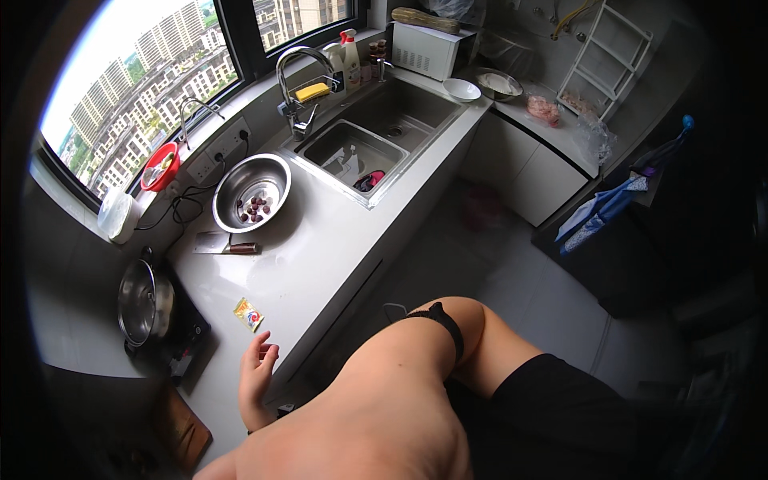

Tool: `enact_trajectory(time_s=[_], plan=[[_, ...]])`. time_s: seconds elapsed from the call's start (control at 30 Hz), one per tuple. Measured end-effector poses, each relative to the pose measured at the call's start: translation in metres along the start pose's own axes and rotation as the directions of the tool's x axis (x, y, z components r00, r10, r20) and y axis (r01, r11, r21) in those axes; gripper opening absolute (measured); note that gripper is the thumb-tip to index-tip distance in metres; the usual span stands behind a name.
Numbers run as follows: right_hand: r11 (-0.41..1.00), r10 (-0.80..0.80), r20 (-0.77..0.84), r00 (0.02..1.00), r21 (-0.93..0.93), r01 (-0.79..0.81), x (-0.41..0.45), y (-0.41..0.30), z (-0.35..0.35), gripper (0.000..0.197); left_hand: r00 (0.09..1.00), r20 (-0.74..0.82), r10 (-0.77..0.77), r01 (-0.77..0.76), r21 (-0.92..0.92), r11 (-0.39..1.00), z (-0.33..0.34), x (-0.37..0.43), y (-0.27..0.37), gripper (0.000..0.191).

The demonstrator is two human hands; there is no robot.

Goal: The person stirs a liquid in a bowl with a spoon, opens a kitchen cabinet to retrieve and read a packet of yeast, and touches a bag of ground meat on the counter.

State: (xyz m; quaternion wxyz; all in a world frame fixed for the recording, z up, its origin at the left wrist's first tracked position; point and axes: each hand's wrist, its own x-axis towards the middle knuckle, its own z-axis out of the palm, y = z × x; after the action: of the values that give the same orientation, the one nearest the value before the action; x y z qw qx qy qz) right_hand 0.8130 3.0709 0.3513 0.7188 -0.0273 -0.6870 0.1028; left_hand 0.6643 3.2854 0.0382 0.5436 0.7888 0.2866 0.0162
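My left hand (258,367) is near the counter's front edge at lower left, its fingers slightly apart and holding nothing. Just beyond its fingertips a small yellow and white printed packet (248,315) lies flat on the white counter (318,240). Farther back are a cleaver (213,243) with a wooden handle and a steel basin (282,180) with several dark red round fruits (255,207) in its bottom. A glass-lidded pot (144,306) stands on a black cooktop (195,342) at the left. My right hand is out of view.
Behind the basin are a double steel sink (354,141), a chrome faucet (288,108) and a yellow sponge (312,91). A red bowl (162,167) sits by the window. A white bowl (461,90) and bagged meat (543,110) are at the back right. A wooden board (191,429) lies at lower left.
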Motion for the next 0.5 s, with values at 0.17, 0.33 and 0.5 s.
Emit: enact_trajectory(time_s=[0.17,0.33,0.5], plan=[[0.998,-0.036,0.02,0.999,-0.058,0.037,-0.002,-0.027,0.007,0.016,1.0,-0.009,0.009,-0.01,-0.073,0.997,0.025,-0.006,-0.005,0.038],[0.993,-0.07,0.053,0.996,-0.087,0.075,-0.001,-0.029,0.011,0.018,1.0,0.002,-0.004,0.004,-0.02,1.0,0.021,-0.017,0.0,0.039],[0.986,-0.101,0.09,0.991,-0.127,0.112,0.004,-0.013,0.013,0.023,0.998,-0.067,0.018,-0.013,0.068,0.998,0.003,-0.031,-0.009,0.041]])
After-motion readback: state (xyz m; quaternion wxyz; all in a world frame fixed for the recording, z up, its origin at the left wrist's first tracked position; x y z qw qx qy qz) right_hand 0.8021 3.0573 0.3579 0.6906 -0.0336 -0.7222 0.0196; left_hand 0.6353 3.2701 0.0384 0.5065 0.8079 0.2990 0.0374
